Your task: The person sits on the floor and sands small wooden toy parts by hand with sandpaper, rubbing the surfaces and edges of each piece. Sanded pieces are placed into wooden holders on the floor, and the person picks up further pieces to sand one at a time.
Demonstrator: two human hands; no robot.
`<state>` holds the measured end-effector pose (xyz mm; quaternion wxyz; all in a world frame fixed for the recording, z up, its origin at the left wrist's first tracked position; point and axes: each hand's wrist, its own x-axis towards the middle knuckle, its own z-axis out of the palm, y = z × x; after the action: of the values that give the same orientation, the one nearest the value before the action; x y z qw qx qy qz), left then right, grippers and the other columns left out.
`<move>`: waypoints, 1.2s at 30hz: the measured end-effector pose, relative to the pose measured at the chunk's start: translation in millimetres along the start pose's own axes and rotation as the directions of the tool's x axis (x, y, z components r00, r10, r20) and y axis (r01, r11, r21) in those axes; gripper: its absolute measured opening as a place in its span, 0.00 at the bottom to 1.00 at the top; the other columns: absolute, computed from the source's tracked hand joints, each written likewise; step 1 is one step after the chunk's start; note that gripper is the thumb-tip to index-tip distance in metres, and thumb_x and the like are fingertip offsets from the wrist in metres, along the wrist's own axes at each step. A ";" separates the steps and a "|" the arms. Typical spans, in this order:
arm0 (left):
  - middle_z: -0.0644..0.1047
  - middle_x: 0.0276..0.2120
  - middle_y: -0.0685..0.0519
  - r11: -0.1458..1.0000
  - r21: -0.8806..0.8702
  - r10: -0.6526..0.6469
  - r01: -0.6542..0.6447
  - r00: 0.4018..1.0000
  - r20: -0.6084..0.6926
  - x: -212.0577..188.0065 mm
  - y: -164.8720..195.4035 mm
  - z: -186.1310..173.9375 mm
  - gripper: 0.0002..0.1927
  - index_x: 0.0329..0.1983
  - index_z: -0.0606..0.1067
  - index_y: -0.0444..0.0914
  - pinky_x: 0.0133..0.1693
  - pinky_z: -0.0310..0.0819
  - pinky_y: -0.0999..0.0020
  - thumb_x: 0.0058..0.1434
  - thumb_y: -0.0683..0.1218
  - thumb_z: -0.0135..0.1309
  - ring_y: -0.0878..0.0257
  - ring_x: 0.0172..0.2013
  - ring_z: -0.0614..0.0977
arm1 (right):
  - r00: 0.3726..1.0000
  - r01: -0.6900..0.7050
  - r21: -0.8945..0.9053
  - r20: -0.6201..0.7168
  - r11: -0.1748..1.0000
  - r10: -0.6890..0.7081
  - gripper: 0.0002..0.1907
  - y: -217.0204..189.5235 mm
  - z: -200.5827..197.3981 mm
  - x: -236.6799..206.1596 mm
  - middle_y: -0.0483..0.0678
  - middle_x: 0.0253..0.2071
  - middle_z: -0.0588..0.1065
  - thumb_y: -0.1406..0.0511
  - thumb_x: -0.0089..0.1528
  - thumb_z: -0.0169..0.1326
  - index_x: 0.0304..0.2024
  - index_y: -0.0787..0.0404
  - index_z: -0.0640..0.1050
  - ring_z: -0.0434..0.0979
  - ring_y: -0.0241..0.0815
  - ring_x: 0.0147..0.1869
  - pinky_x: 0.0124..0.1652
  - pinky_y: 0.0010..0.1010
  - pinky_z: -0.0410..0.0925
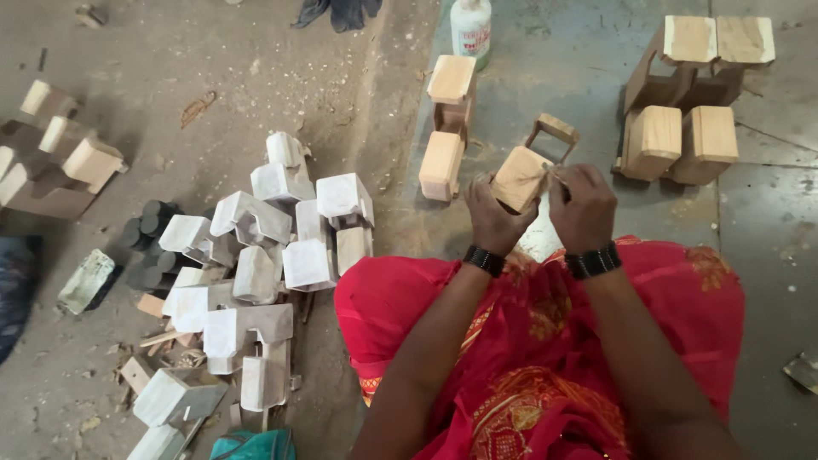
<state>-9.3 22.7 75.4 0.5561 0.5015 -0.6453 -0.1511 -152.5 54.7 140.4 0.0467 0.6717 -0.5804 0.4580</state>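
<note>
- Right now the left hand (492, 220) grips a small wooden toy piece (521, 177), fingers wrapped round its lower edge and holding it up over the red garment (545, 341) across the lap.
- Just beside it, the right hand (581, 204) closes its fingertips on the piece's right edge, pinching something too small to make out, possibly a scrap of abrasive.
- By the look of it, the step in hand is hand-finishing that one block face, with the left hand steadying while the right works the edge.
- As a judgement, the next move calls for a firm hold and a turn of the piece so another face comes up to the working fingers.
- Both wrists wear a dark band, two in all.
- Ahead on the floor (767, 238) stand two light wooden toy bodies: one tall one (446, 128) near the white plastic bottle (470, 30), and a small open frame (554, 136) just behind the held piece.
- Top right sits a cluster of four blocky wooden pieces (690, 111), touching one another.
- To the left lies a heap of pale, whitish pieces (264, 255), roughly a dozen, overlapping so the count is uncertain.
- Behind that heap, a bunch of dark round discs (149, 234) sits stacked; their number cannot be told.
- At far left more tan pieces (55, 158) lie together.
</note>
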 end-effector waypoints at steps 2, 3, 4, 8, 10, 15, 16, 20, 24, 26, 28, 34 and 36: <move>0.70 0.54 0.38 0.998 0.061 0.032 -0.034 0.999 0.027 -0.6 -0.5 1.3 0.42 0.60 0.65 0.29 0.63 0.60 0.46 0.49 0.54 0.70 0.40 0.59 0.69 | 0.997 0.062 -0.079 0.042 0.995 -0.059 0.05 -14.8 9.0 0.0 0.56 0.45 0.77 0.70 0.62 0.60 0.42 0.64 0.79 0.78 0.56 0.43 0.42 0.43 0.73; 0.71 0.55 0.38 0.995 0.088 0.043 -0.047 0.998 0.040 -0.8 -0.7 1.3 0.42 0.61 0.66 0.29 0.64 0.60 0.46 0.49 0.53 0.70 0.40 0.60 0.69 | 0.990 0.129 -0.143 0.081 0.981 -0.119 0.05 -21.4 14.5 -1.4 0.56 0.45 0.76 0.70 0.62 0.60 0.39 0.63 0.78 0.78 0.56 0.42 0.41 0.43 0.73; 0.71 0.57 0.40 0.995 0.081 0.051 -0.057 0.996 0.074 -1.1 -0.8 1.1 0.39 0.62 0.66 0.30 0.64 0.60 0.48 0.53 0.52 0.68 0.42 0.61 0.69 | 0.976 0.200 -0.205 0.123 0.958 -0.178 0.04 -23.4 18.0 -0.3 0.56 0.44 0.76 0.69 0.61 0.60 0.37 0.62 0.77 0.78 0.56 0.41 0.41 0.43 0.73; 0.73 0.57 0.41 0.997 -0.024 0.078 -0.076 0.991 0.105 -0.7 2.5 2.3 0.38 0.64 0.67 0.31 0.64 0.61 0.51 0.51 0.50 0.65 0.44 0.60 0.71 | 0.988 0.137 -0.276 0.102 0.952 -0.112 0.07 -21.5 28.3 -0.3 0.57 0.42 0.74 0.67 0.61 0.58 0.40 0.64 0.78 0.77 0.57 0.40 0.39 0.44 0.73; 0.74 0.56 0.41 0.996 -0.058 0.070 -0.065 0.993 0.093 0.6 6.2 4.4 0.40 0.63 0.67 0.31 0.64 0.61 0.51 0.49 0.50 0.65 0.43 0.59 0.71 | 0.999 0.047 -0.247 0.029 0.968 -0.041 0.03 -16.1 28.4 -0.2 0.55 0.42 0.74 0.68 0.65 0.58 0.40 0.62 0.77 0.77 0.57 0.43 0.40 0.45 0.72; 0.74 0.60 0.44 0.997 0.005 0.080 -0.082 0.990 0.120 2.4 17.2 3.2 0.36 0.69 0.67 0.33 0.65 0.62 0.57 0.58 0.46 0.63 0.48 0.60 0.71 | 0.963 0.242 -0.318 0.192 0.917 -0.187 0.06 -8.1 17.1 -0.9 0.57 0.39 0.72 0.68 0.61 0.60 0.34 0.63 0.75 0.76 0.57 0.39 0.38 0.45 0.71; 0.74 0.59 0.43 0.996 -0.047 0.081 -0.077 0.991 0.102 2.0 21.6 4.9 0.37 0.65 0.67 0.32 0.64 0.62 0.55 0.53 0.48 0.65 0.45 0.59 0.71 | 0.963 0.242 -0.278 0.185 0.930 -0.195 0.05 -4.6 12.1 2.1 0.57 0.40 0.72 0.69 0.61 0.59 0.35 0.63 0.76 0.76 0.57 0.40 0.39 0.45 0.71; 0.74 0.55 0.41 0.995 -0.088 0.062 -0.054 0.993 0.100 1.2 29.6 3.0 0.40 0.58 0.68 0.31 0.63 0.62 0.50 0.44 0.51 0.68 0.42 0.58 0.72 | 0.993 0.119 -0.413 0.055 0.903 -0.106 0.07 -4.6 5.6 -2.5 0.57 0.43 0.72 0.69 0.61 0.58 0.37 0.64 0.73 0.76 0.59 0.44 0.42 0.46 0.71; 0.74 0.58 0.46 0.991 0.037 0.120 -0.125 0.987 0.108 3.3 32.4 0.1 0.35 0.65 0.69 0.33 0.66 0.63 0.58 0.58 0.47 0.68 0.49 0.60 0.72 | 0.983 0.175 -0.320 0.103 0.931 -0.149 0.08 -5.4 2.6 -6.7 0.59 0.40 0.72 0.69 0.62 0.60 0.40 0.66 0.75 0.76 0.62 0.40 0.37 0.50 0.70; 0.74 0.56 0.43 0.994 -0.006 0.109 -0.109 0.988 0.107 3.7 34.8 -1.6 0.38 0.61 0.68 0.31 0.65 0.62 0.53 0.50 0.51 0.70 0.46 0.60 0.72 | 0.996 0.074 -0.295 0.061 0.953 -0.059 0.07 -3.8 -2.9 -4.0 0.59 0.42 0.72 0.70 0.64 0.60 0.42 0.66 0.75 0.77 0.62 0.41 0.39 0.50 0.71; 0.74 0.55 0.42 0.997 -0.021 0.082 -0.080 0.987 0.136 3.0 38.5 -3.6 0.40 0.59 0.68 0.31 0.65 0.61 0.50 0.46 0.53 0.70 0.45 0.59 0.72 | 0.993 -0.114 -0.357 -0.020 0.927 0.115 0.05 -0.9 -12.3 1.9 0.58 0.44 0.74 0.73 0.66 0.57 0.43 0.66 0.75 0.78 0.60 0.43 0.42 0.50 0.71; 0.73 0.55 0.42 0.996 0.023 0.084 -0.088 0.987 0.139 3.3 47.3 -5.0 0.41 0.60 0.69 0.31 0.65 0.62 0.49 0.46 0.54 0.69 0.43 0.59 0.70 | 0.991 0.046 -0.293 -0.107 0.955 -0.080 0.08 -9.6 -31.8 -5.3 0.57 0.47 0.76 0.73 0.66 0.59 0.48 0.65 0.78 0.80 0.59 0.49 0.47 0.45 0.75; 0.73 0.57 0.42 0.996 0.052 0.067 -0.075 0.987 0.143 3.1 47.8 -4.2 0.41 0.60 0.68 0.31 0.66 0.61 0.48 0.47 0.54 0.68 0.43 0.60 0.70 | 0.999 0.004 -0.248 -0.033 0.969 -0.012 0.07 -17.6 -31.0 -15.4 0.57 0.45 0.77 0.72 0.66 0.62 0.45 0.65 0.79 0.79 0.58 0.45 0.43 0.45 0.74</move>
<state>-28.2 43.3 114.5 0.4995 0.4818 -0.7046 -0.1479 -154.1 90.1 156.2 0.1419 0.6551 -0.6295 0.3931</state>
